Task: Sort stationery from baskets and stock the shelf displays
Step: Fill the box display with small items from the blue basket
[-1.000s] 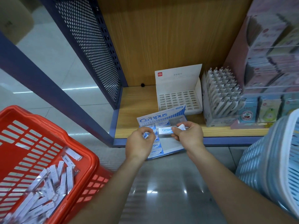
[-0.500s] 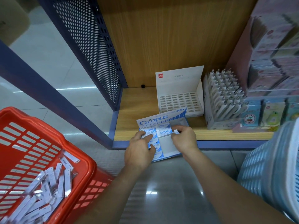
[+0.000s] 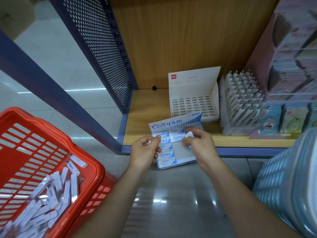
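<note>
One white eraser (image 3: 189, 134) is pinched in the grip of the right hand (image 3: 199, 145), above the Campus box (image 3: 175, 123) at the near edge of the shelf (image 3: 140, 107). Left hand (image 3: 145, 152): curled at the box's left side; hold cannot be told. Boxed erasers (image 3: 165, 154): about seven counted. To be laid flat, label up, in the right column's gap.

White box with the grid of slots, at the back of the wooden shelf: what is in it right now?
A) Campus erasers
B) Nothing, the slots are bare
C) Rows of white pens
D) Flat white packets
B: the white grid box shows only bare slots. The white pens stand in a separate display to its right, and the Campus erasers lie in the blue box in front of it.
</note>
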Tool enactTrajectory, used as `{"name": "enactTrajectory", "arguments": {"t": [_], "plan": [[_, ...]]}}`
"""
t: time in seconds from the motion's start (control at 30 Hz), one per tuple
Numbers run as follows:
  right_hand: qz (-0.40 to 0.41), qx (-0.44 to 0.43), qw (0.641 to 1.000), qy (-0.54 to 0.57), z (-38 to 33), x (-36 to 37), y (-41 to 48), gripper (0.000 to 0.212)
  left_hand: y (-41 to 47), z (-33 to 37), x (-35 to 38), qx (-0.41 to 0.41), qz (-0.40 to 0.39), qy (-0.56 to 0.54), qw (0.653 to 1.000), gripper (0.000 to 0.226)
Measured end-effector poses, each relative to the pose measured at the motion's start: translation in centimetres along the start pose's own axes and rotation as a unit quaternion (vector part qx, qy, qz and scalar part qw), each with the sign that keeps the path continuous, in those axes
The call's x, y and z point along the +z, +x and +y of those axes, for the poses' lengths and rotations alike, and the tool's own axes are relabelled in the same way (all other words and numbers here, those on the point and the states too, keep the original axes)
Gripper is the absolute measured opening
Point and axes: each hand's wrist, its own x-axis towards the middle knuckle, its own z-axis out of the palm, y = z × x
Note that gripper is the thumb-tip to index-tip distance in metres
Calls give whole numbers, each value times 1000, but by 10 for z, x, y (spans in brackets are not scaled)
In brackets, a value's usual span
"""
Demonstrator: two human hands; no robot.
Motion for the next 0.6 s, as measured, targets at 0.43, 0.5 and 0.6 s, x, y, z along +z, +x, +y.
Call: {"name": "enactTrajectory", "arguments": {"t": [0.43,0.5,0.6], "plan": [[-100,50,988,105,-2,-14,-18,27,-20,8,6,-89,-180,-133,971,31],[-90,53,991,88,-1,-16,-20,26,-21,4,6,-63,-163,-68,982,29],[-106,64,986,107,1,-17,-22,21,-24,-1,9,-24,-138,11,990,9]]}}
